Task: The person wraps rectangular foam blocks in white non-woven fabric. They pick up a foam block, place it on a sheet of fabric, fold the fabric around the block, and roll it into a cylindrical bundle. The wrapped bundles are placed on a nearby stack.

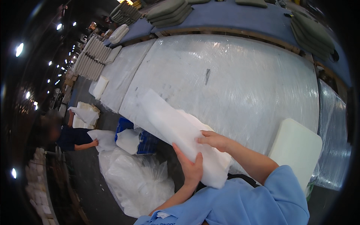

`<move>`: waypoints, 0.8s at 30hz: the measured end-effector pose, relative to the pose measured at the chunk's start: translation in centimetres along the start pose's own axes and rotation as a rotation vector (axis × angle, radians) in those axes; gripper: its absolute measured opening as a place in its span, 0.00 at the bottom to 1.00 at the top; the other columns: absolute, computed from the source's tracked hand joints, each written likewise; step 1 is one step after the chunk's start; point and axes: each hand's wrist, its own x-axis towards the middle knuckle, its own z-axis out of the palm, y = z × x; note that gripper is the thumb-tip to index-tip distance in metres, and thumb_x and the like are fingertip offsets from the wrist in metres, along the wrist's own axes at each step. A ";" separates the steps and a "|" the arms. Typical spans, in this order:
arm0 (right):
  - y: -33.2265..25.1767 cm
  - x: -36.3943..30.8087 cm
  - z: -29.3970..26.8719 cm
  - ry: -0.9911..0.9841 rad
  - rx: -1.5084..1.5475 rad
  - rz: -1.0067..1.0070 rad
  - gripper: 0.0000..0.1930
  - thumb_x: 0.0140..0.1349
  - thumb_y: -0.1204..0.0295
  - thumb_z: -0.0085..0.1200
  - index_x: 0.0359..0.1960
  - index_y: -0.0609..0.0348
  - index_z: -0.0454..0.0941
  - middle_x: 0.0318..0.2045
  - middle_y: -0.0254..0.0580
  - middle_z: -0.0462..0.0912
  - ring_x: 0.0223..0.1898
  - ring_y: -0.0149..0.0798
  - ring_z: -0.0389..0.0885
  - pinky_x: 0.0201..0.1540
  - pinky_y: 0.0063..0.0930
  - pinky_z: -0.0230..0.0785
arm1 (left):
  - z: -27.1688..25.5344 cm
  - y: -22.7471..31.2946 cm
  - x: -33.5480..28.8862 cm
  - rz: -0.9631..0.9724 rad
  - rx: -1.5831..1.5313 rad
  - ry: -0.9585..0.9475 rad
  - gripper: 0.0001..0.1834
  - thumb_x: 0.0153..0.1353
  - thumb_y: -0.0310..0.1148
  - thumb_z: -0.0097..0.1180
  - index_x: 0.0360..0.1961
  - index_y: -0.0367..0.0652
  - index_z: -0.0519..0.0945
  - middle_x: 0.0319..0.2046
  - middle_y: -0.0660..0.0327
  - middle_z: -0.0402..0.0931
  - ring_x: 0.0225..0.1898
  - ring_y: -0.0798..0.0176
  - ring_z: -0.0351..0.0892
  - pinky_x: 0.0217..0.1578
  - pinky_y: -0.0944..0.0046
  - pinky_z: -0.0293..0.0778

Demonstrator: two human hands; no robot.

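The white wadding-wrapped foam pad [180, 131] lies slanted across the middle of the frame, its upper end over the near edge of the plastic-wrapped worktop [243, 78] and its lower end close to the person's chest at lower centre. It looks soft and floppy, so the chief risk, as I judge it, is that the loose fibre layer slides or peels off the core if it is gripped only at one end; the long unsupported upper part could also sag and drag on the clingy plastic film, pulling the wrap askew. A slip toward the left of the frame would drop it into the gap beside the worktop, onto the clear plastic bag of white filling [138, 183] or the blue crate [144, 140] on the floor. The left hand [191, 167] is cupped under the pad's lower edge, fingers wrapped up around it, grasping it from below. The right hand [213, 139] lies on top, fingers half curled and pressing or pinching the surface layer; how firmly it grips cannot be told. A bare cream foam block [296, 150] rests at the right on the worktop edge, apart from the pad. At far left another person [71, 137] in dark clothing handles white material.
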 end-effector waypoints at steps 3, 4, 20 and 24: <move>-1.1 0.5 1.7 0.023 0.415 -0.089 0.45 0.69 0.44 0.54 0.73 0.72 0.60 0.73 0.64 0.61 0.75 0.54 0.57 0.77 0.44 0.45 | 0.5 0.1 -0.1 -0.007 -0.080 0.002 0.56 0.63 0.25 0.58 0.78 0.35 0.29 0.76 0.38 0.43 0.75 0.46 0.52 0.73 0.52 0.53; -1.6 0.8 2.1 0.057 0.473 -0.102 0.46 0.69 0.42 0.53 0.73 0.73 0.59 0.73 0.64 0.62 0.75 0.55 0.59 0.76 0.44 0.47 | 0.6 0.1 -0.1 -0.011 -0.123 0.005 0.56 0.63 0.25 0.58 0.78 0.34 0.29 0.76 0.38 0.43 0.75 0.46 0.52 0.73 0.52 0.53; -0.1 3.6 5.9 0.377 -0.623 -0.317 0.24 0.75 0.52 0.46 0.37 0.64 0.81 0.32 0.63 0.84 0.40 0.64 0.84 0.46 0.54 0.72 | -3.7 -1.7 7.8 -0.131 0.116 0.111 0.48 0.66 0.29 0.60 0.81 0.46 0.45 0.73 0.40 0.51 0.73 0.46 0.58 0.71 0.52 0.59; 1.7 5.6 5.5 0.409 -0.681 -0.232 0.23 0.75 0.52 0.46 0.39 0.63 0.80 0.35 0.64 0.85 0.42 0.65 0.83 0.49 0.56 0.73 | -4.4 -1.9 7.5 -0.172 0.104 0.116 0.48 0.64 0.28 0.60 0.81 0.47 0.47 0.71 0.40 0.55 0.72 0.44 0.60 0.71 0.51 0.59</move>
